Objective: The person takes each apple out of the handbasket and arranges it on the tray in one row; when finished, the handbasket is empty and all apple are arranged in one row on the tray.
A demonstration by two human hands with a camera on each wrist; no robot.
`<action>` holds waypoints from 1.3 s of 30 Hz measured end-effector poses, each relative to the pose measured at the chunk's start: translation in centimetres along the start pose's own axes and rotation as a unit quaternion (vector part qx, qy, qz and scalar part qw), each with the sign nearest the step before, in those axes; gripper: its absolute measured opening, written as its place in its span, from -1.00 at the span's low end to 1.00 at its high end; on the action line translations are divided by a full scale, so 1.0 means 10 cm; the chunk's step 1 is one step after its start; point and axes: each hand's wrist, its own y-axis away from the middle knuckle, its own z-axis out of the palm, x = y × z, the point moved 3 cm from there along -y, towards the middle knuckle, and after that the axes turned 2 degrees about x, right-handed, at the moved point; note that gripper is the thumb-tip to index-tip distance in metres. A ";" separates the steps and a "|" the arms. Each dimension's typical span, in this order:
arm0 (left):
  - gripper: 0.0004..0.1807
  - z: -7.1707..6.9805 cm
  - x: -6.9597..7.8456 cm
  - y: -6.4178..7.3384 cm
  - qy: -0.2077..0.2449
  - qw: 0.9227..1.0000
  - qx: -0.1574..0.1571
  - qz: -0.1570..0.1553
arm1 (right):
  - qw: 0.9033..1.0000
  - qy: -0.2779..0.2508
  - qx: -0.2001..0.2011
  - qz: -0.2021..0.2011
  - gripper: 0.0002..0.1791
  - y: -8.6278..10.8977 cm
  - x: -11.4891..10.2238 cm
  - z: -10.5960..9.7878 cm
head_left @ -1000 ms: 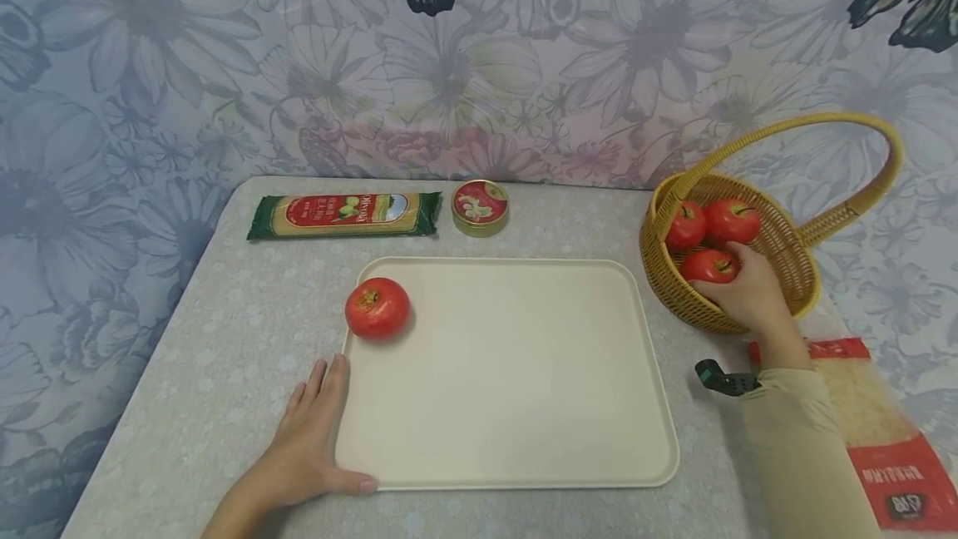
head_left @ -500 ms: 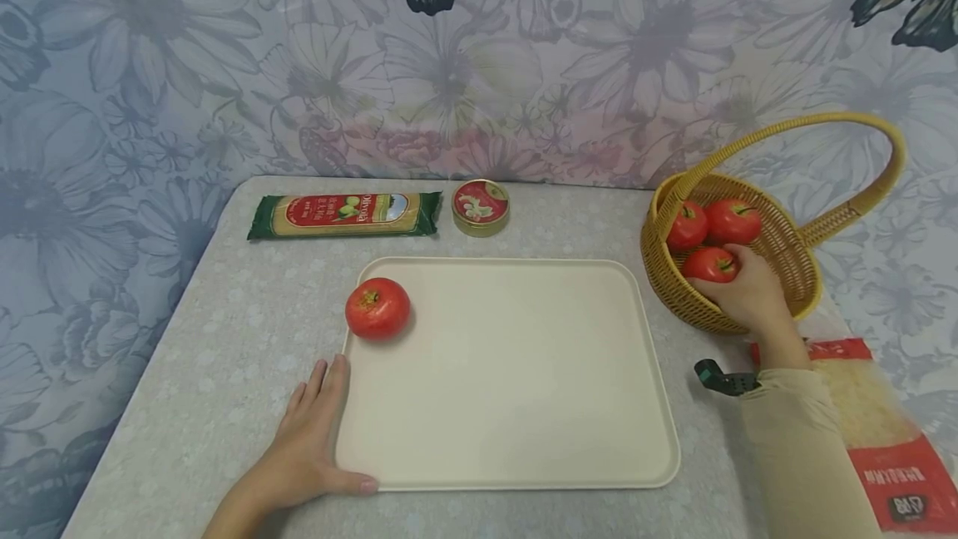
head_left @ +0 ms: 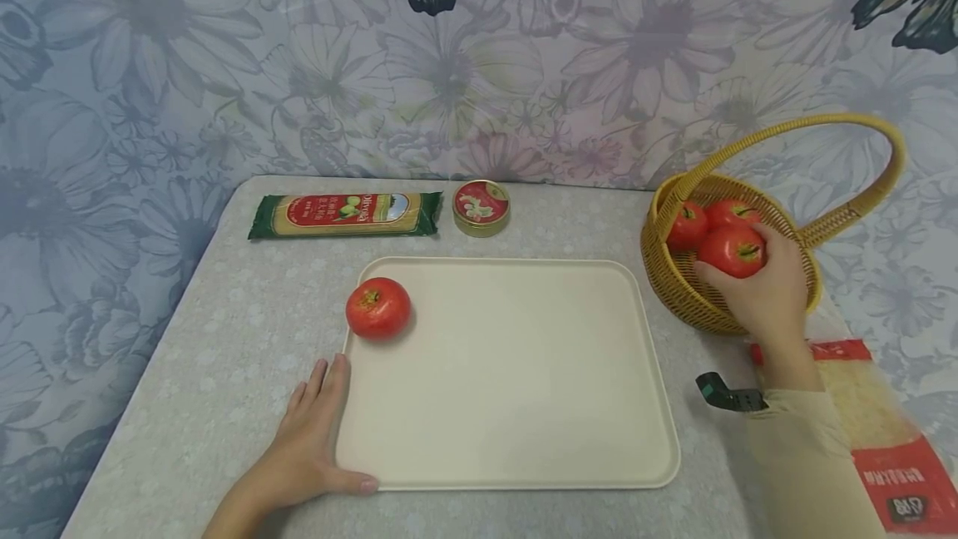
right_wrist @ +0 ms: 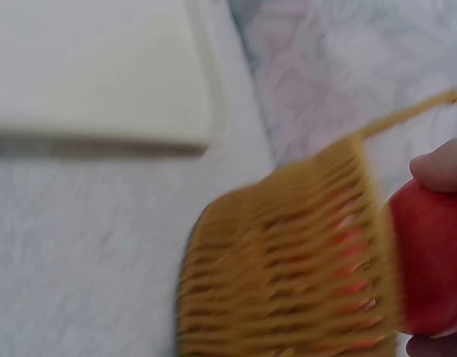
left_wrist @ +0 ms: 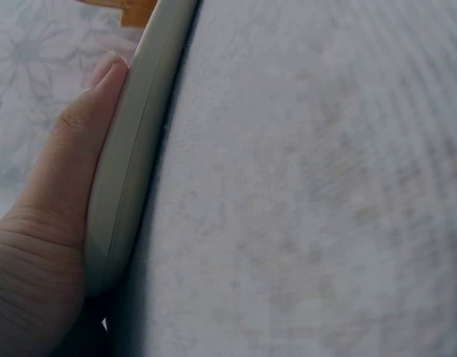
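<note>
In the head view my right hand (head_left: 774, 294) grips a red tomato (head_left: 733, 251) at the mouth of a yellow wicker basket (head_left: 684, 306). Two more tomatoes (head_left: 687, 228) lie behind it in the basket. The right wrist view shows the held tomato (right_wrist: 429, 260) beside the basket's woven side (right_wrist: 273, 268), with a fingertip on its top. My left hand (head_left: 303, 447) rests against the left front corner of a cream tray (head_left: 516, 373), fingers straight along its edge. Its thumb lies by the tray's rim (left_wrist: 128, 163) in the left wrist view. One tomato (head_left: 377, 308) sits on the tray's far left corner.
Behind the tray lie a green-ended pasta packet (head_left: 344, 215) and a round tin (head_left: 481, 208). A red and clear bag (head_left: 883, 439) lies under and beside my right forearm. The basket's tall handle (head_left: 894, 156) arches out to the right.
My right hand has lifted the front tomato up and slightly right within the basket, so it now partly covers the one behind. The left hand and tray have stayed put.
</note>
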 end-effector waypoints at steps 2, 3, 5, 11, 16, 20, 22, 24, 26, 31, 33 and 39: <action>0.72 0.00 0.00 0.00 -0.001 1.000 0.002 0.002 | 1.000 -0.004 0.011 -0.004 0.05 0.06 -0.10 -0.05; 0.72 0.00 0.00 0.00 -0.001 1.000 0.002 0.003 | 1.000 -0.007 0.014 -0.007 0.04 0.10 -0.15 -0.08; 0.72 0.00 -0.01 0.01 -0.004 1.000 0.003 0.003 | 1.000 -0.016 0.017 -0.015 0.03 0.17 -0.26 -0.12; 0.72 0.00 -0.01 0.01 -0.006 1.000 -0.001 -0.002 | 0.997 -0.037 0.001 -0.062 0.04 0.40 -0.57 -0.16; 0.72 -0.01 0.00 0.01 -0.002 1.000 0.000 0.000 | 0.990 -0.051 -0.015 -0.128 -0.02 0.57 -0.85 -0.03; 0.72 -0.02 0.02 0.01 -0.003 1.000 -0.001 -0.003 | 0.982 -0.067 -0.053 -0.167 -0.07 0.71 -1.06 0.20; 0.71 -0.02 0.02 0.01 -0.003 1.000 -0.001 -0.004 | 0.977 -0.076 -0.080 -0.183 -0.08 0.76 -1.15 0.35; 0.71 -0.02 0.02 0.01 -0.004 1.000 -0.001 -0.004 | 0.971 -0.082 -0.106 -0.196 -0.08 0.80 -1.24 0.51; 0.72 -0.02 0.02 0.01 -0.004 1.000 -0.001 -0.004 | 0.966 -0.082 -0.129 -0.208 -0.08 0.85 -1.32 0.68; 0.72 -0.02 0.03 0.01 -0.001 1.000 0.000 -0.001 | 0.954 -0.075 -0.187 -0.222 -0.09 0.96 -1.56 1.07; 0.72 -0.02 0.03 0.01 -0.002 1.000 -0.001 -0.002 | 0.948 -0.076 -0.208 -0.227 -0.10 1.00 -1.65 1.22; 0.73 -0.02 0.03 0.01 -0.007 1.000 -0.003 -0.006 | 0.934 -0.067 -0.248 -0.246 -0.10 1.09 -1.82 1.60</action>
